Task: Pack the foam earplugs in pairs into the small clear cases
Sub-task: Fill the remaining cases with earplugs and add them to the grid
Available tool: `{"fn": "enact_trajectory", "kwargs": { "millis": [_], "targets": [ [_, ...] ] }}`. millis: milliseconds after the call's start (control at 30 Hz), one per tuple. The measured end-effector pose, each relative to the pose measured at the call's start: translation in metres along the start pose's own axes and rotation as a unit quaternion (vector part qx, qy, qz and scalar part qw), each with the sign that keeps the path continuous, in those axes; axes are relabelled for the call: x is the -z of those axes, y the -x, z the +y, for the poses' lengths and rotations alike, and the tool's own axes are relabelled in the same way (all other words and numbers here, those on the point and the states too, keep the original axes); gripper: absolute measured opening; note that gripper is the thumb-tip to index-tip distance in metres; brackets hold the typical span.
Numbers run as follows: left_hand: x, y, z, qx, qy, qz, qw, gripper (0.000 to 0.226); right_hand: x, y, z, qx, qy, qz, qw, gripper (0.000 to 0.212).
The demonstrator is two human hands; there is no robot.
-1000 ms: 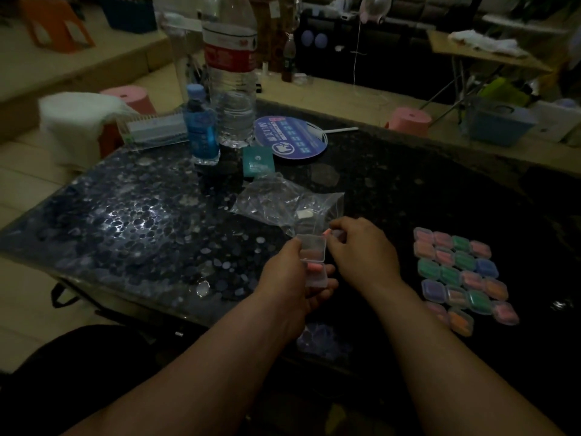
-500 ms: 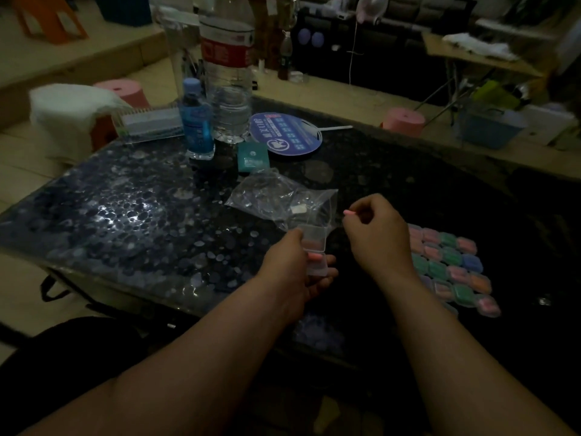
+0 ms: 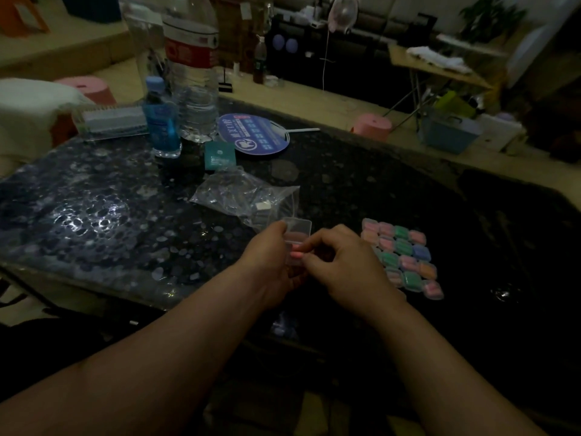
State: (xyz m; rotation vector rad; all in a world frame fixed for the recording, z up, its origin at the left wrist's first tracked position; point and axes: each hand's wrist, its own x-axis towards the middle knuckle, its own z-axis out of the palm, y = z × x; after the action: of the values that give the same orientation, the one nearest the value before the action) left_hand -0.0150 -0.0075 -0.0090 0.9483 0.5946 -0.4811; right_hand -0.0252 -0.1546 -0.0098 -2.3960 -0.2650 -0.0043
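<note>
Left hand (image 3: 270, 265): pinching an open clear case (image 3: 295, 239) above the desk (image 3: 94, 215), near its front edge. Right hand (image 3: 342, 262): fingertips pressed together on a pink earplug (image 3: 297, 254) at the case. Filled cases (image 3: 404, 256): grid, right. Bag (image 3: 248, 196): behind.

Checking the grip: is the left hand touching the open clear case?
Touching. The head view shows the left hand with fingers wrapped around the open clear case.

Left hand (image 3: 267, 265) and right hand (image 3: 342, 262) meet, fingers (image 3: 309, 247) pinched
</note>
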Motion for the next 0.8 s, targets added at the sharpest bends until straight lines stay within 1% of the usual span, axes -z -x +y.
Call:
{"fn": "enact_trajectory", "kwargs": {
  "millis": [167,233,300,367,400,433,467,567,633,667,733,800],
  "targets": [
    [-0.003,-0.005,-0.001,-0.007,-0.017,-0.010,1.000,0.051,0.009,-0.002,0.003,0.000,-0.014,0.008,1.000,0.015],
    [-0.003,-0.006,0.001,-0.008,-0.025,-0.020,0.999,0.052,0.015,-0.005,0.007,-0.010,-0.026,0.022,0.999,0.024],
    [-0.002,-0.006,0.003,-0.006,-0.028,-0.033,0.999,0.055,0.018,-0.006,0.011,-0.013,-0.026,0.025,0.999,0.050],
    [-0.003,-0.006,0.003,-0.004,-0.019,-0.059,0.998,0.061,0.018,-0.007,0.013,0.003,-0.006,-0.003,1.000,0.079],
    [-0.003,-0.007,0.004,-0.001,-0.014,-0.073,0.997,0.064,0.016,-0.006,0.013,0.018,0.010,-0.018,1.000,0.085],
    [-0.003,-0.008,0.003,0.002,-0.013,-0.081,0.997,0.064,0.013,-0.005,0.012,0.035,0.023,-0.023,0.999,0.084],
    [-0.002,-0.010,0.003,0.004,-0.011,-0.082,0.997,0.062,0.012,-0.004,0.011,0.050,0.031,-0.016,0.998,0.079],
    [-0.001,-0.007,0.005,-0.003,-0.016,-0.069,0.998,0.051,0.010,-0.002,0.013,0.092,0.021,0.025,0.995,0.047],
    [-0.002,-0.007,0.005,-0.013,-0.024,-0.084,0.996,0.051,0.011,0.001,0.014,0.106,0.013,0.023,0.994,0.030],
    [-0.003,-0.008,0.005,-0.020,-0.027,-0.084,0.996,0.052,0.011,0.002,0.014,0.102,0.009,0.017,0.995,0.026],
    [-0.003,-0.008,0.007,-0.034,-0.047,-0.081,0.995,0.049,0.014,0.003,0.014,0.078,-0.006,0.006,0.997,0.026],
    [-0.003,-0.009,0.007,-0.045,-0.072,-0.105,0.991,0.051,0.019,0.004,0.014,0.057,-0.017,-0.010,0.998,0.034]
  ]
}}
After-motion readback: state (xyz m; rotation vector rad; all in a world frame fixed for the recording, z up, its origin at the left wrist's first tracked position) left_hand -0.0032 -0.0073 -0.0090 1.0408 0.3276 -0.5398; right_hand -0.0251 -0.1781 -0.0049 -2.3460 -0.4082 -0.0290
